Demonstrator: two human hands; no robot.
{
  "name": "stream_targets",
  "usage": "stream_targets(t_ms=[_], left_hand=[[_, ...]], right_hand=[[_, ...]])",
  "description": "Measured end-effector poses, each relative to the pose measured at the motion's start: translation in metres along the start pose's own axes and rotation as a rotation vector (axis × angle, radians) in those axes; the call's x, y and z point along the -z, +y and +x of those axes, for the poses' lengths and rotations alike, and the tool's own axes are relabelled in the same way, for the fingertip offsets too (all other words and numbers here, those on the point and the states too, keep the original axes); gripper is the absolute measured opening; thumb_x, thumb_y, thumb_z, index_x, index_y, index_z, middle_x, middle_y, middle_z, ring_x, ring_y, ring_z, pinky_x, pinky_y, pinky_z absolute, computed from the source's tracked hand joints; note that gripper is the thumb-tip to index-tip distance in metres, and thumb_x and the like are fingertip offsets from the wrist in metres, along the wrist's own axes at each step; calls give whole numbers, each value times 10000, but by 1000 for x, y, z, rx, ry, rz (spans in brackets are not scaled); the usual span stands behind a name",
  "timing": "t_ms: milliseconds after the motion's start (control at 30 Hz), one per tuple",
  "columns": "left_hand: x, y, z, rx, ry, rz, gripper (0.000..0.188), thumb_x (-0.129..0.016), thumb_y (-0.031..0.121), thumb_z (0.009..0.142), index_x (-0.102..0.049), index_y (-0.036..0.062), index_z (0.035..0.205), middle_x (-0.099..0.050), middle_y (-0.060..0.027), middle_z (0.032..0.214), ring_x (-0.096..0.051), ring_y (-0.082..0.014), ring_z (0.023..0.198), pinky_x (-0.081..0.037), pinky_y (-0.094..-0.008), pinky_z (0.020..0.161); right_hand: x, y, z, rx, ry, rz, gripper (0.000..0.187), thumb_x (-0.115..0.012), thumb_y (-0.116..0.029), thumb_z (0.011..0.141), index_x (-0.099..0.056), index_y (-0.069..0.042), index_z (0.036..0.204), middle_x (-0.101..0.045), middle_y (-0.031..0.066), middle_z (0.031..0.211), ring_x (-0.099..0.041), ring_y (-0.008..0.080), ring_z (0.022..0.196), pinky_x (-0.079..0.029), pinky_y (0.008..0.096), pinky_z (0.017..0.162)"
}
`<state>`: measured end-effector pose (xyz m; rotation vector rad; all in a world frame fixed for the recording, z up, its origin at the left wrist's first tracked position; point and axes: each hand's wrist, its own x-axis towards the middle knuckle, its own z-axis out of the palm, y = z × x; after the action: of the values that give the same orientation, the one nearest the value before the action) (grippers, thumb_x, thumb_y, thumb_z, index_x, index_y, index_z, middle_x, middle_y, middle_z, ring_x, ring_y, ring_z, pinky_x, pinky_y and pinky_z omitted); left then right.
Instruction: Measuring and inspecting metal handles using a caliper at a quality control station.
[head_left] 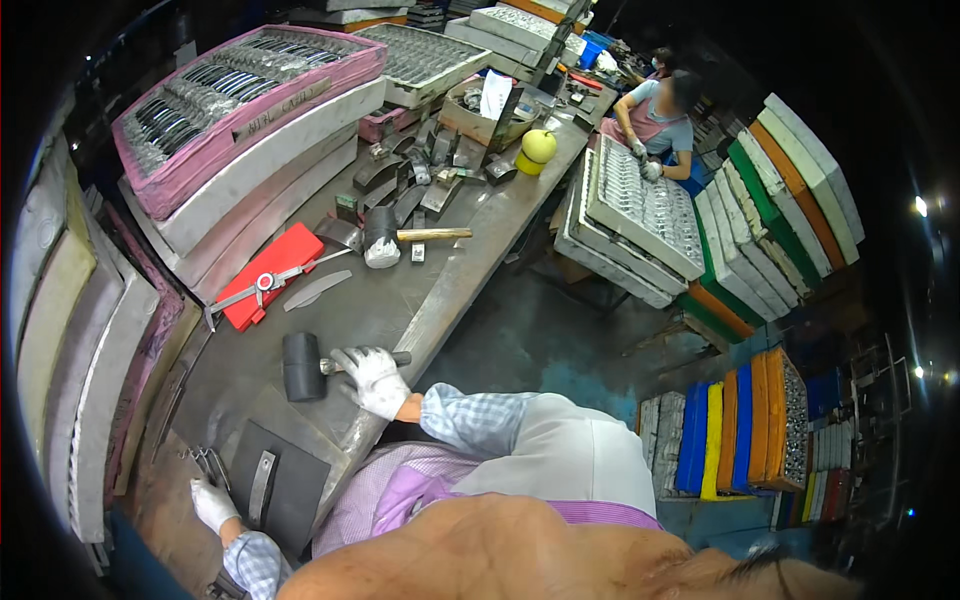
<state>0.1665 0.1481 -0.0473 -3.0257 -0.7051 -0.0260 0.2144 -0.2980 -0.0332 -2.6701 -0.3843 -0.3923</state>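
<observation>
My right hand, in a white glove, is closed round the handle of a black rubber mallet, whose head rests at the bench. At the lower left, my gloved left hand has its fingers closed at the ends of several thin, shiny metal prongs; their exact kind is too small to make out. Beside that hand a black pad lies on the bench, with a narrow curved metal strip on it.
On the metal bench lie a dial caliper over a red case, a curved blade-like plate, and a second mallet. Trays of metal parts are stacked left. A co-worker handles parts at a tray.
</observation>
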Motion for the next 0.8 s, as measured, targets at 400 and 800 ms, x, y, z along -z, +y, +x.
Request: stream_targets(t_ms=[400, 800], left_hand=[[-7, -32, 47, 84, -106, -167, 362, -643, 285, 874, -702, -4, 1083, -728, -259, 1029, -701, -430, 977, -531, -498, 874], [46, -90, -113, 268, 6, -818, 491, -537, 365, 1047, -635, -94, 1192, -708, -261, 1060, -670, -337, 905, -502, -428, 831]], right_hand=[[-7, -2, -3, -2, -33, -11, 696, -699, -339, 858, -466, -74, 1458, -578, 154, 1335, -573, 341, 1177, -444, 472, 1010], [172, 196, 133, -642, 805, 1052, 587, -622, -153, 972, -421, -38, 1511, -660, 159, 1281, -674, 207, 831, -535, 301, 718]])
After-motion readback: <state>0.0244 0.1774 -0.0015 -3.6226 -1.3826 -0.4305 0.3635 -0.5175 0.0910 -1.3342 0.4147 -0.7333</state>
